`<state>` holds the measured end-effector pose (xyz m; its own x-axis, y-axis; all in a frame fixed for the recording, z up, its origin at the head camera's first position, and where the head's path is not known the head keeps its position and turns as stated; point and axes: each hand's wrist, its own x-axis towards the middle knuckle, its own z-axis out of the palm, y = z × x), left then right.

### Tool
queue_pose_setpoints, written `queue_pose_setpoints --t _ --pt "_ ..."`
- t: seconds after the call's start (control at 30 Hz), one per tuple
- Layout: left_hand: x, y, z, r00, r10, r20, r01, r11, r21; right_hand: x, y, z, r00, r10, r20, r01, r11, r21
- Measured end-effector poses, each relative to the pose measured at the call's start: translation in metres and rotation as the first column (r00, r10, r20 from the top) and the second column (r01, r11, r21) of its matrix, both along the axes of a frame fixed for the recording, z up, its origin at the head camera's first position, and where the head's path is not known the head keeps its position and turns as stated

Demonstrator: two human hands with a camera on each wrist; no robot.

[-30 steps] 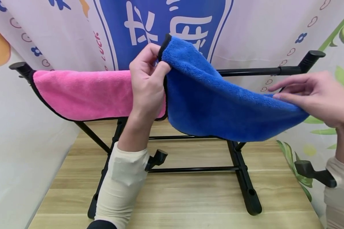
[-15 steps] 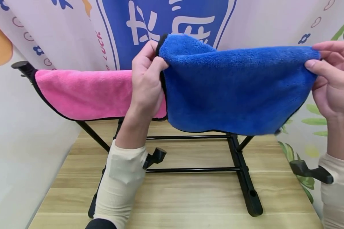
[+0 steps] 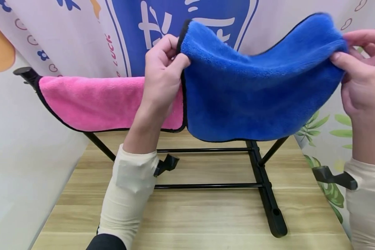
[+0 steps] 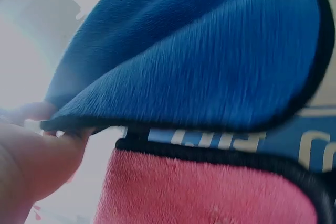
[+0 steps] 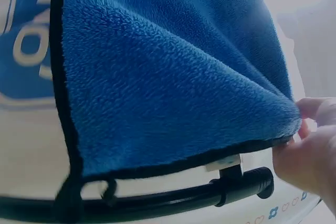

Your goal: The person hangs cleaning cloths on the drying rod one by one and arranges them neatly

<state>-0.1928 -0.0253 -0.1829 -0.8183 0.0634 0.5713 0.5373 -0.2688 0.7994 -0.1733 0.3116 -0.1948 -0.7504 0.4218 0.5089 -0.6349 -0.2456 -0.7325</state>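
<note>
A blue plush towel (image 3: 256, 100) with black edging hangs between my two hands in the head view, its middle sagging. My left hand (image 3: 162, 74) pinches its left edge between thumb and fingers. At the right edge, my right hand (image 3: 367, 69) pinches the cloth. A pink towel (image 3: 93, 104) drapes over the left part of a black rack (image 3: 270, 205), just left of the blue one. From the right wrist view, the rack's top bar (image 5: 173, 201) runs below the blue towel's far edge, apart from it near the right end.
The rack stands on a wood-grain tabletop (image 3: 193, 218). Behind hangs a white printed curtain (image 3: 278, 24) with a blue panel. A small black mount (image 3: 167, 164) sticks out from the left sleeve, and a similar mount (image 3: 334, 177) from the right.
My right hand has taken hold of the blue towel's right edge and moved it right and up. Lately both hands have lifted the towel higher. The pink towel stays put.
</note>
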Motion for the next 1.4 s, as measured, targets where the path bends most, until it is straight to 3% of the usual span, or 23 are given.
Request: queue_pose_setpoints --t 0.1,0.17,0.23,0.3,0.33,0.4,0.43,0.5,0.57,0.63,0.77,0.87,1.0,1.07,1.17,1.23,1.33,1.4 --pt "-0.001 -0.001 0.001 0.993 0.113 -0.012 -0.114 0.978 -0.176 0.002 -0.004 0.002 0.994 -0.069 0.081 0.059 0.992 0.115" --pt "-0.002 -0.003 0.0 0.973 0.208 -0.095 -0.227 0.926 -0.302 0.003 -0.005 0.002 0.989 -0.097 0.115 0.076 0.981 0.178" --pt "-0.001 -0.003 -0.002 0.934 0.293 -0.206 -0.353 0.851 -0.388 0.005 -0.006 0.001 0.969 -0.189 0.16 0.131 0.939 0.317" --pt "0.0 -0.004 -0.002 0.886 0.354 -0.299 -0.457 0.769 -0.446 0.006 -0.006 0.001 0.934 -0.316 0.165 0.206 0.856 0.475" --pt "0.0 -0.004 -0.002 0.866 0.373 -0.333 -0.494 0.736 -0.462 0.007 -0.007 0.0 0.909 -0.387 0.155 0.245 0.797 0.553" --pt "0.0 -0.004 -0.002 0.84 0.388 -0.38 -0.538 0.694 -0.479 0.008 -0.008 -0.001 0.85 -0.518 0.098 0.318 0.652 0.688" --pt "0.0 -0.005 -0.002 0.83 0.39 -0.398 -0.552 0.678 -0.485 0.008 -0.008 -0.002 0.832 -0.55 0.068 0.342 0.606 0.718" --pt "-0.001 -0.005 -0.002 0.813 0.399 -0.424 -0.577 0.65 -0.495 0.007 -0.009 -0.003 0.812 -0.583 0.01 0.381 0.542 0.749" --pt "-0.002 -0.004 -0.001 0.801 0.403 -0.443 -0.594 0.626 -0.505 0.005 -0.009 -0.005 0.802 -0.595 -0.047 0.417 0.502 0.758" --pt "-0.003 -0.003 -0.001 0.803 0.407 -0.435 -0.594 0.604 -0.532 0.002 -0.008 -0.006 0.8 -0.593 -0.09 0.441 0.48 0.758" --pt "-0.004 -0.002 0.001 0.834 0.386 -0.395 -0.551 0.547 -0.63 0.0 -0.004 -0.009 0.805 -0.57 -0.163 0.468 0.442 0.766" --pt "-0.005 -0.002 0.002 0.851 0.362 -0.38 -0.52 0.484 -0.704 0.003 -0.004 -0.011 0.803 -0.562 -0.197 0.463 0.382 0.8" --pt "-0.005 -0.003 0.002 0.855 0.337 -0.395 -0.508 0.392 -0.767 0.006 -0.002 -0.013 0.801 -0.543 -0.251 0.458 0.286 0.842" --pt "-0.004 -0.004 0.001 0.855 0.327 -0.402 -0.506 0.358 -0.785 0.008 -0.001 -0.014 0.805 -0.52 -0.286 0.458 0.238 0.856" --pt "-0.002 -0.006 0.0 0.854 0.314 -0.415 -0.508 0.332 -0.795 0.01 0.0 -0.016 0.809 -0.483 -0.334 0.463 0.175 0.869" --pt "0.001 -0.007 -0.001 0.855 0.305 -0.42 -0.508 0.326 -0.797 0.013 0.0 -0.018 0.813 -0.461 -0.355 0.467 0.153 0.871" --pt "0.004 -0.009 -0.003 0.855 0.292 -0.429 -0.511 0.329 -0.794 0.016 0.002 -0.022 0.812 -0.447 -0.376 0.483 0.15 0.863" --pt "0.006 -0.011 -0.005 0.852 0.286 -0.439 -0.518 0.337 -0.786 0.017 0.003 -0.026 0.815 -0.433 -0.387 0.495 0.171 0.852"
